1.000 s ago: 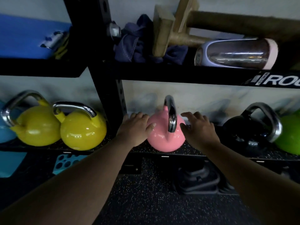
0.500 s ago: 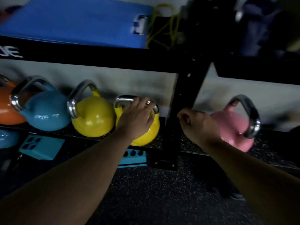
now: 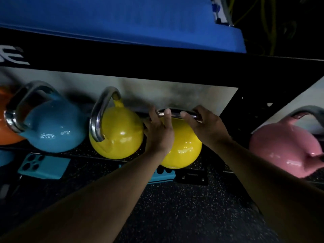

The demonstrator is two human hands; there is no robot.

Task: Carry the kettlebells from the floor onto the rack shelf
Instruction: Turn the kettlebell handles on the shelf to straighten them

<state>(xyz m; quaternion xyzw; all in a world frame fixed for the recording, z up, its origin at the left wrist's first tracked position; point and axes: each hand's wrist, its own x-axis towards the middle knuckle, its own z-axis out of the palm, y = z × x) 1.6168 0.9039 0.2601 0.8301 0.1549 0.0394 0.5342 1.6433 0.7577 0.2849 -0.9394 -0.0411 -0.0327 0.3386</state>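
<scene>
- The rack (image 3: 157,55) was the biggest thing in the shot, black steel, with two shelf levels showing: an upper one and the lower shelf (image 3: 82,153) with a speckled rubber surface.
- On the upper level sat one blue mat (image 3: 114,20), plus some yellow cord (image 3: 268,23) bunched off to its right in the dark.
- Five kettlebells were lined up on the lower shelf: an orange one (image 3: 7,132) mostly cut off at the left edge, one blue kettlebell (image 3: 52,127), two yellow ones and one pink kettlebell (image 3: 287,148) past the black upright (image 3: 245,102).
- The left yellow kettlebell (image 3: 121,132) was sitting free, chrome handle turned sideways.
- The right yellow kettlebell (image 3: 184,146) sat right up against it on the shelf, and both hands were on its chrome handle (image 3: 177,114).
- Left hand (image 3: 157,130) had fingers curled over the left end of the handle; right hand (image 3: 208,127) was wrapped over the right end. Both closed on it.
- Two teal blocks with holes lay under the shelf on the floor (image 3: 184,216): one (image 3: 43,166) at left, one (image 3: 163,175) partly hidden behind the left forearm.
</scene>
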